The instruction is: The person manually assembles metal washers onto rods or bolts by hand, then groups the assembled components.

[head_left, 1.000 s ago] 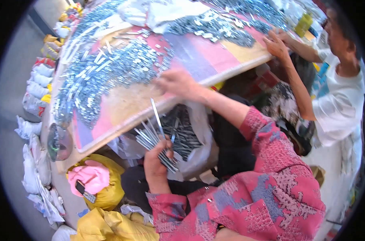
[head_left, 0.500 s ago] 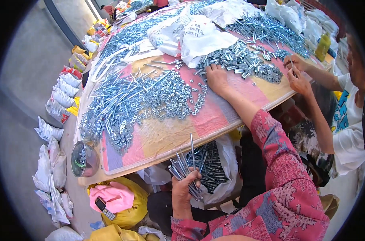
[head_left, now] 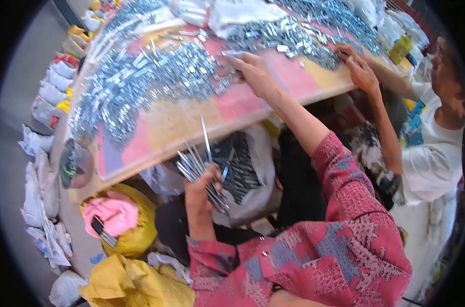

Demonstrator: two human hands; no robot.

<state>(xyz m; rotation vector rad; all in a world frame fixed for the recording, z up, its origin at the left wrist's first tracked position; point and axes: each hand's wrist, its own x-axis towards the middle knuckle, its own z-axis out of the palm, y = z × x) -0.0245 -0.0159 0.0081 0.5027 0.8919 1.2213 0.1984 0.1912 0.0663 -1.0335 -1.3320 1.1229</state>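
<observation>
Below the table edge, my left hand (head_left: 201, 187) is closed around a bundle of long metal bolts (head_left: 190, 165); one stands up higher than the others. My right hand (head_left: 255, 74) is over the table, its fingers pinching a short silvery metal sleeve (head_left: 232, 52), blurred by motion. Just left of it lies a heap of nuts (head_left: 194, 69), with long bolts (head_left: 114, 77) and washers (head_left: 121, 132) farther left. A pile of metal sleeves (head_left: 273, 38) lies beyond my right hand. An open white sack (head_left: 263, 153) holding more bolts stands beside my left hand.
A co-worker's hands (head_left: 363, 71) work at the table's right side. A clear bucket (head_left: 76, 163) is at the table's left corner. Below it a pink cloth (head_left: 112, 215) and a phone (head_left: 103, 233) rest on a yellow sack (head_left: 143, 230). White sacks (head_left: 50, 184) line the left floor.
My right hand has left the sleeve pile and moved left toward the nuts, a sleeve between its fingers. My left hand still grips the bolts. The whole view has shifted.
</observation>
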